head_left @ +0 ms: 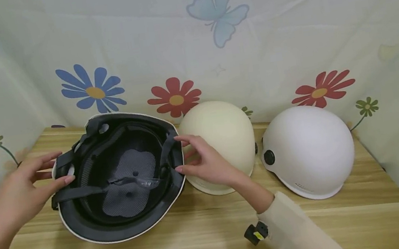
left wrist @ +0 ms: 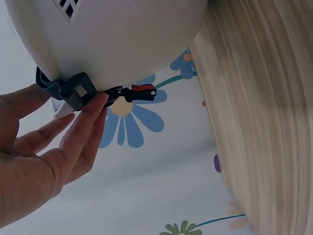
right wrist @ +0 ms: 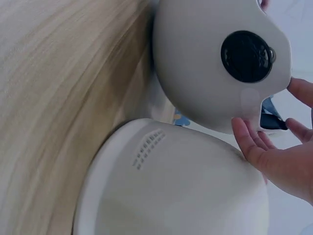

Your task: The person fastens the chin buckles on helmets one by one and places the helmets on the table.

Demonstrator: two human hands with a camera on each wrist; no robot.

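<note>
An upturned helmet [head_left: 124, 161] shows its black padded inside, with dark chin straps [head_left: 80, 192] lying across the opening. At its left side my left hand [head_left: 25, 193] pinches the rim, thumb towards the lining. In the left wrist view, fingertips touch the webbing beside a black buckle with a red tab [left wrist: 142, 92], against the pale shell [left wrist: 127, 39]. My right hand [head_left: 207, 162] grips the opposite rim between thumb and fingers. The right wrist view has a round black disc [right wrist: 247, 56] on the shell near those fingers.
A cream helmet [head_left: 221, 138] stands dome up just right of the held one, close behind my right hand. Farther right sits a white helmet [head_left: 312, 150], also dome up. All are over a wooden table [head_left: 202, 244], backed by a flowered curtain [head_left: 154, 28].
</note>
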